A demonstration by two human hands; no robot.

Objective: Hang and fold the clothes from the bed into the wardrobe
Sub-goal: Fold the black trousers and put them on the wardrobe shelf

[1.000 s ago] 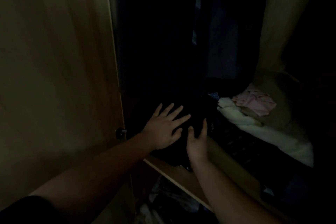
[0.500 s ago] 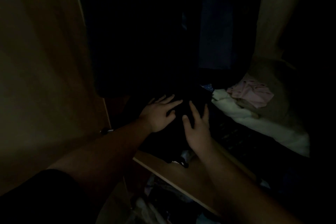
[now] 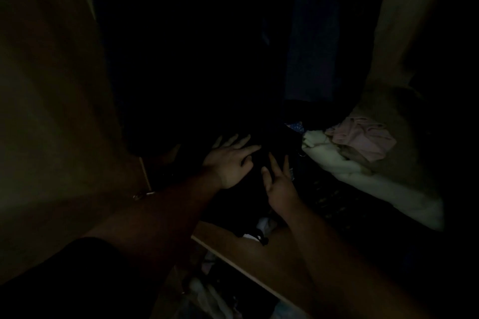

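Observation:
The scene is very dark. A black folded garment [image 3: 248, 204] lies on the wooden wardrobe shelf [image 3: 233, 243], partly over its front edge. My left hand [image 3: 230, 160] rests flat on the garment's top with fingers spread. My right hand [image 3: 278, 184] lies beside it on the right, fingers extended and pressed against the same cloth. Neither hand grips anything. Dark clothes [image 3: 311, 59] hang above the shelf.
The open wardrobe door [image 3: 51, 111] stands at the left with a small metal handle [image 3: 142, 194]. A white cloth [image 3: 363, 176] and a pink garment [image 3: 363, 137] lie on the shelf at the right. More clothes [image 3: 207, 295] sit on the lower shelf.
Both hands have slid deeper into the wardrobe over the black garment. The view has shifted, so the door fills less of the left side.

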